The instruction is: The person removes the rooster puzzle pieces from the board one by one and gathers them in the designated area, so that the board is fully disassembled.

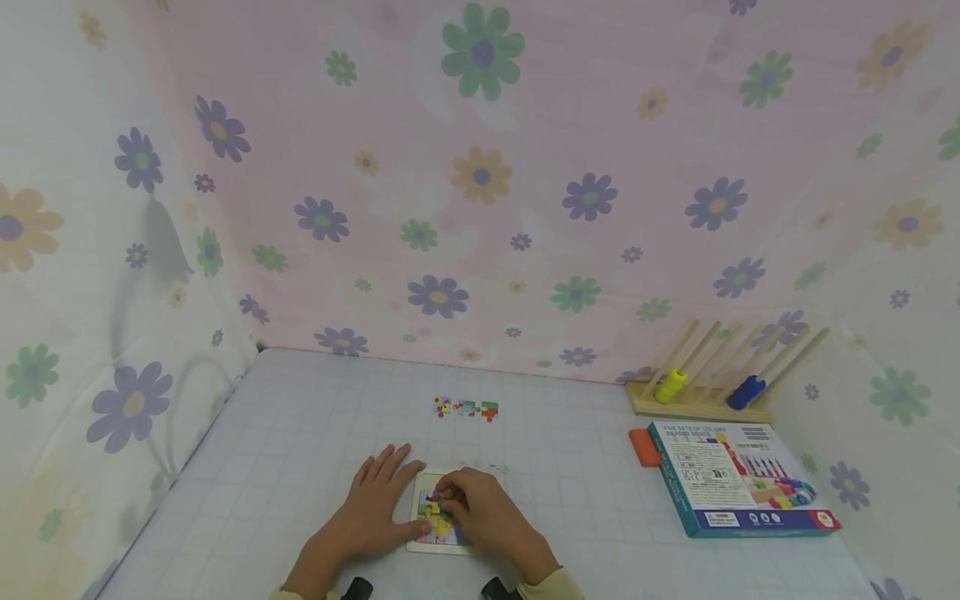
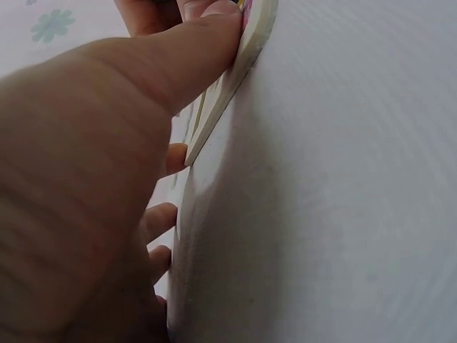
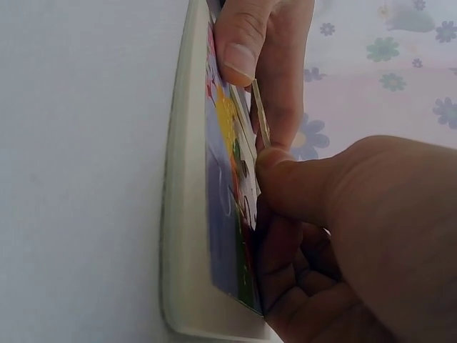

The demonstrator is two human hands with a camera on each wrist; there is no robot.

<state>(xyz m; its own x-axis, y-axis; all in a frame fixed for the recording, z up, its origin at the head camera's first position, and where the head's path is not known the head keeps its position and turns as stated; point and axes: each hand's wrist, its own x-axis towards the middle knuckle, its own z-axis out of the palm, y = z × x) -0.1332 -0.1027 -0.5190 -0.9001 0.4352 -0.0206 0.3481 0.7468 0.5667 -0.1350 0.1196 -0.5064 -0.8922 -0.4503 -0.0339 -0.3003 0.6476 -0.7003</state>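
one puzzle board [image 3: 187, 236], right grip [image 1: 487, 510] pinching a thin piece [image 3: 261, 114], left grip [image 1: 375, 512] spread, thumb [image 1: 415, 529] on board

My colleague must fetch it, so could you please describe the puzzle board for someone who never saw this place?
On the pale table, look near the person, where the left hand and right hand work. The puzzle board lies there, partly covered by them. Unlike the loose pieces farther off, it has a cream border.
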